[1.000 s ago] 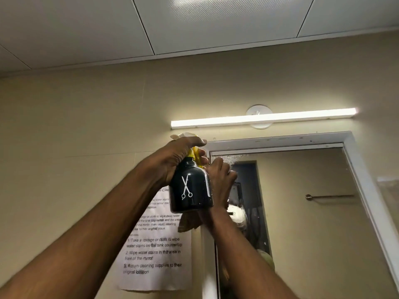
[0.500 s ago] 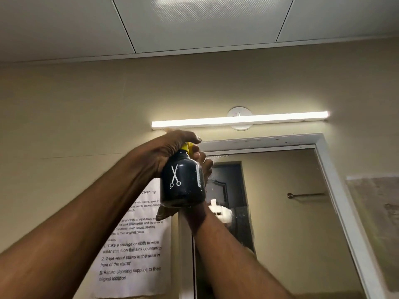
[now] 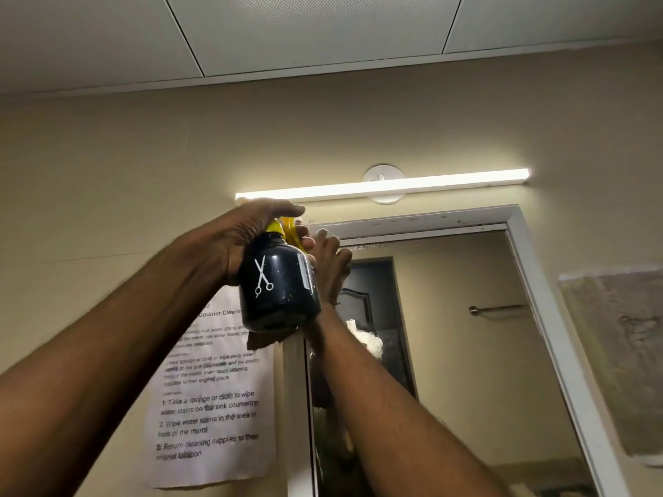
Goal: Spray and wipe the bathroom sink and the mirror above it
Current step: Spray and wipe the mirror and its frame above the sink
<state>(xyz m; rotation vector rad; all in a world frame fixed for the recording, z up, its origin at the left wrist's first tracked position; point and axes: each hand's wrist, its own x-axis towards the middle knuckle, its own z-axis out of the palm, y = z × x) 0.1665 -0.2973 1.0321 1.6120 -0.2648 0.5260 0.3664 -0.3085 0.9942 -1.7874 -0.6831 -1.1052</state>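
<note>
The setting is a bathroom with beige walls and a white panelled ceiling (image 3: 323, 30), viewed from below at a steep upward angle. A long white strip light (image 3: 384, 186), lit, is fixed to the wall directly above the rectangular white-framed mirror (image 3: 466, 335). The mirror glass reflects a dark doorway and a metal towel rail (image 3: 497, 309). A white printed instruction sheet (image 3: 211, 407) is stuck to the wall just left of the mirror frame. A worn, stained patch of wall (image 3: 617, 360) lies to the right of the frame.

Both bare arms are raised toward the upper left corner of the mirror. The left hand (image 3: 247, 242) is clamped around the neck and shoulder of a glossy black round spray bottle (image 3: 280, 288) bearing a white scissors emblem and fitted with a yellow trigger head (image 3: 287, 227). The thumb lies across the top of the head and the fingers wrap the far side. The bottle is held roughly upright, in front of the left edge of the mirror frame.

The right hand (image 3: 332, 270) is positioned just behind the bottle, at the top left corner of the glass, fingers curled. It is partly hidden by the bottle, so whether it holds anything cannot be determined. The sink is not in view.
</note>
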